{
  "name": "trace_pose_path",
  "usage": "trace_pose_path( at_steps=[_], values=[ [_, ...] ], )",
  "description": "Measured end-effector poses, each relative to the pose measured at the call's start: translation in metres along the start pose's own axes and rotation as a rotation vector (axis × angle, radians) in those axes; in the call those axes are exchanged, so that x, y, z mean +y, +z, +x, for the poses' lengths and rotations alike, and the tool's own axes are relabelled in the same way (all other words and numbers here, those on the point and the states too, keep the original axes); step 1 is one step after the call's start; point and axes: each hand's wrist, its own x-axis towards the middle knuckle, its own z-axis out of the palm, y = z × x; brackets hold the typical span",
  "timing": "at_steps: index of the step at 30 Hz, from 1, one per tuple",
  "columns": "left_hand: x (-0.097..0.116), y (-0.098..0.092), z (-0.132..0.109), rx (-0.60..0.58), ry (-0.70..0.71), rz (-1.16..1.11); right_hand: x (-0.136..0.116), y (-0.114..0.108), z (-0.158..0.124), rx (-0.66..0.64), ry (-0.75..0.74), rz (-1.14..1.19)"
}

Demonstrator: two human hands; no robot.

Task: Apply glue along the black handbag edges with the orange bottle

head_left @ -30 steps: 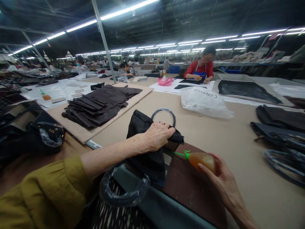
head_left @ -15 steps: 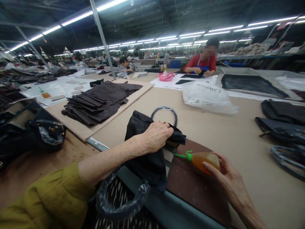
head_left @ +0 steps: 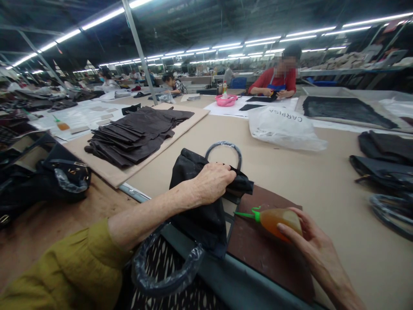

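Observation:
A black handbag (head_left: 206, 226) lies at the near table edge with its dark lining pulled up. One wrapped ring-shaped handle (head_left: 167, 282) hangs toward me, and another handle (head_left: 224, 144) lies on the far side. My left hand (head_left: 214, 183) is closed on the lining, fingertips curled over its folds. In my right hand (head_left: 311, 234) is a squeeze bottle (head_left: 279, 221) of amber liquid, held on its side. Its green nozzle points left, its tip close to the bag's opening. Beneath the bottle lies a brown board (head_left: 267, 254).
A stack of dark brown pieces (head_left: 138, 133) lies on a board at left. Black bags (head_left: 41, 181) sit at far left, and more bags (head_left: 387, 168) at right. Beyond are a white plastic bag (head_left: 287, 129), a pink basket (head_left: 226, 100) and a co-worker in red (head_left: 274, 82).
The squeeze bottle's nozzle has tilted slightly and drawn a little back from the bag's opening. My left hand keeps its hold on the lining. The whole view has shifted slightly.

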Motion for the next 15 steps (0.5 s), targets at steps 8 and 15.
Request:
trace_pose_path(
  at_steps=[8, 15],
  values=[
    [0.002, 0.0, -0.005, -0.007, -0.006, -0.027, 0.002, -0.004, -0.007, 0.011, 0.029, -0.023],
    [0.005, -0.002, -0.01, -0.016, -0.002, -0.043, -0.012, -0.003, -0.012, 0.03, 0.075, 0.003]
  ],
)
